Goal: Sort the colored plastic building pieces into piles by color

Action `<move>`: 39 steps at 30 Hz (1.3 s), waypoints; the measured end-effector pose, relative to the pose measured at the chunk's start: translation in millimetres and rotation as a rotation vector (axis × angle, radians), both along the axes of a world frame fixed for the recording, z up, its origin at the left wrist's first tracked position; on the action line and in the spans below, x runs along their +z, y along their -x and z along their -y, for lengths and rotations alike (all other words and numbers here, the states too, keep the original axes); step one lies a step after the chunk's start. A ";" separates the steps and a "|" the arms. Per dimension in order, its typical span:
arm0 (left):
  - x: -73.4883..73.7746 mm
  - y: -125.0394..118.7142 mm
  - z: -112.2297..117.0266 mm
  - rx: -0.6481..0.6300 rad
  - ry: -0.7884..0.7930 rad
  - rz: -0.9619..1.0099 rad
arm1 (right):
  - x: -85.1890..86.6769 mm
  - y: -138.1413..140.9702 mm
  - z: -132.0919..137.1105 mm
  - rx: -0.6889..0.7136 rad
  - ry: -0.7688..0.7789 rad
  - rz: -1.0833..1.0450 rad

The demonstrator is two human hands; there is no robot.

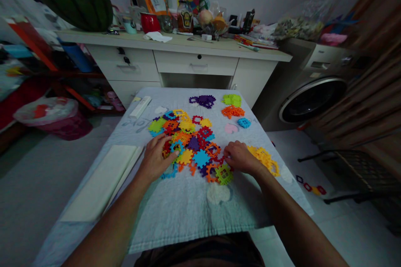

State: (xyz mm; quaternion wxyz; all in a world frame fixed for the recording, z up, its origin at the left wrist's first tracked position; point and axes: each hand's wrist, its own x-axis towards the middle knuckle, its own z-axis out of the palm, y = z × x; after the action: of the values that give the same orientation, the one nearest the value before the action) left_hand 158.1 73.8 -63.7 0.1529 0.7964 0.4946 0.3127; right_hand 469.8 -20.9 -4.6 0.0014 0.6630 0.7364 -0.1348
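Around the mixed pile of notched plastic pieces (187, 156) at the middle of the tabletop (184, 221), small heaps lie sorted by colour: purple (205, 101) at the far side, lime (232, 100) and orange (232, 111) near the far right corner, blue (244, 122) just below them. A yellow heap (265, 159) sits by my right forearm, partly behind my hand. To my left, pale flat sheets (102, 179) take up the edge, with a slim white object (140, 107) farther up.

My left grip (156, 159) is wide, thumb and fingers spread over the pile's left edge. My right grip (239, 156) is narrow, fingers curled at the pile's right side; I cannot tell whether a piece is in it.

A pale, flower-patterned cloth covers the surface. Beyond stands a white drawer unit (197, 63) crowded with a red cup (150, 23), a jar (185, 16) and other clutter; a washing machine (310, 85) stands right of it, a lined pink bin (65, 123) on the floor at left.
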 end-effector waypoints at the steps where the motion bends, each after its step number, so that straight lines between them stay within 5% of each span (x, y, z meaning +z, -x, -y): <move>1: -0.2 0.0 -0.2 0.000 0.000 -0.002 | -0.8 -1.4 -2.0 -0.002 -0.021 -0.010; 5: -0.2 0.0 -0.2 -0.005 -0.003 -0.006 | 1.4 -21.1 -13.8 -0.072 -0.141 -0.101; 9: -0.4 0.4 -0.3 -0.013 0.001 -0.017 | 4.6 -59.6 -26.7 -0.306 -0.229 -0.140; 14: -2.9 1.3 -1.5 -0.020 -0.021 -0.020 | -9.1 -100.0 -34.0 -0.595 -0.260 -0.048; 19: -4.5 1.9 -2.5 -0.023 -0.027 -0.024 | -14.1 -113.5 -26.9 -0.695 -0.295 -0.044; 24: -3.2 2.4 -2.0 -0.024 -0.030 -0.034 | -6.4 -108.7 6.6 -0.655 -0.235 -0.019; 30: -3.1 1.9 -2.4 -0.011 -0.030 -0.039 | -25.2 -71.7 49.4 -0.561 -0.181 0.023; 34: -3.8 1.8 -2.6 -0.009 -0.024 -0.046 | -34.2 -55.6 50.0 -0.554 -0.209 0.047; 39: -3.6 1.9 -2.5 -0.025 -0.035 -0.018 | -34.6 -59.3 40.8 -0.306 -0.245 -0.039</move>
State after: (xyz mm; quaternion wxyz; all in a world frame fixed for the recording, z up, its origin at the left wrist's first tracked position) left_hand 156.2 76.3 -67.3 0.1383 0.8078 0.4803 0.3123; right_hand 529.1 -61.7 -39.2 -0.1140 0.7597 0.6378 -0.0554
